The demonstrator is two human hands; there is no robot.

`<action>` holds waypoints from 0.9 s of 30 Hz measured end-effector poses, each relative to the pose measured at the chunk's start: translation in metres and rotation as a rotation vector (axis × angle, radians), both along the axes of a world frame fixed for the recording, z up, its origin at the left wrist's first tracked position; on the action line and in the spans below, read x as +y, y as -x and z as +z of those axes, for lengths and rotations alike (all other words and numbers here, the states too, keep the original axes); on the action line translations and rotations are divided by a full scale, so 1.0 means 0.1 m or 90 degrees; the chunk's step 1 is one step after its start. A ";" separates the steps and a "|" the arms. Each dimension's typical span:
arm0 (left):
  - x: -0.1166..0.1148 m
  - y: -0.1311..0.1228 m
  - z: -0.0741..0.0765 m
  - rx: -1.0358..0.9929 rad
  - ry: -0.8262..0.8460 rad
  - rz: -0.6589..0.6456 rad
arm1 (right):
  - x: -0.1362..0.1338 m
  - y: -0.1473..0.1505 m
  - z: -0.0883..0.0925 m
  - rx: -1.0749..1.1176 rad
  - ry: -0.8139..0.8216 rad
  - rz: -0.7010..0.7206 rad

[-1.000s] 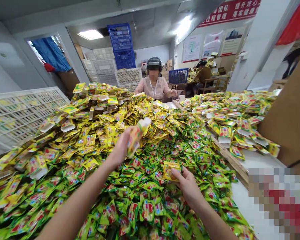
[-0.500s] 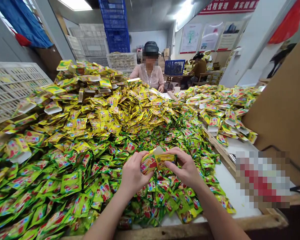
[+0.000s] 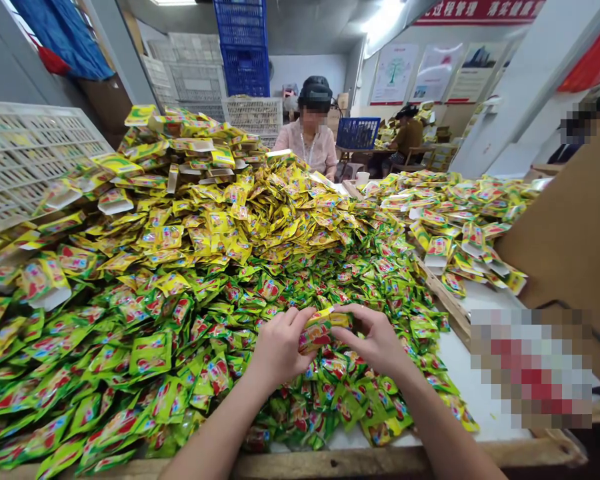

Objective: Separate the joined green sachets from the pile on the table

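Above the heap of green packets (image 3: pixel 300 280), my left hand (image 3: pixel 284 343) is closed round a small yellow and red box (image 3: pixel 316 332). My right hand (image 3: pixel 373 337) pinches a yellow packet (image 3: pixel 343 321) at the box's right end, with thumb and forefinger against it. Fingers partly cover the packet, so how far it is inside the box cannot be told. Behind the green packets rises a pile of yellow packets (image 3: pixel 275 213). Small boxes (image 3: pixel 195 147) with white open ends are heaped at the back left.
More open boxes (image 3: pixel 440 247) lie on the right beyond a wooden divider (image 3: pixel 443 297). A white crate (image 3: pixel 35 160) stands at the left, a cardboard sheet (image 3: pixel 570 227) at the right. A wooden edge (image 3: pixel 370 461) runs along the front. Across the table sits a person (image 3: pixel 307 147).
The box and packet have come closer together, and the raised white flap no longer stands up. My right fingers have closed in on the box's end. The view has shifted slightly.
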State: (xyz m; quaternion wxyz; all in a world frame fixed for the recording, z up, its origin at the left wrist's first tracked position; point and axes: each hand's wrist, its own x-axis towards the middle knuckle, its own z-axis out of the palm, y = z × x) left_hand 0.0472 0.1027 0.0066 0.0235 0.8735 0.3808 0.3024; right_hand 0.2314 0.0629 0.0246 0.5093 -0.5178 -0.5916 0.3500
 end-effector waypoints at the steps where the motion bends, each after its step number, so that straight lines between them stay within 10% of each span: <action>1: 0.00 0.00 0.00 0.001 0.013 -0.010 | 0.01 0.00 -0.02 0.053 0.038 -0.002; 10: -0.07 -0.07 0.00 -0.112 0.049 -0.002 | 0.00 0.07 -0.11 0.022 -0.133 -0.320; 20: -0.07 -0.08 -0.04 -0.120 0.104 0.002 | -0.08 0.21 -0.13 -0.071 -0.007 -0.002; 27: -0.07 -0.06 0.10 -0.293 0.218 -0.017 | -0.07 0.27 -0.09 0.205 0.068 -0.024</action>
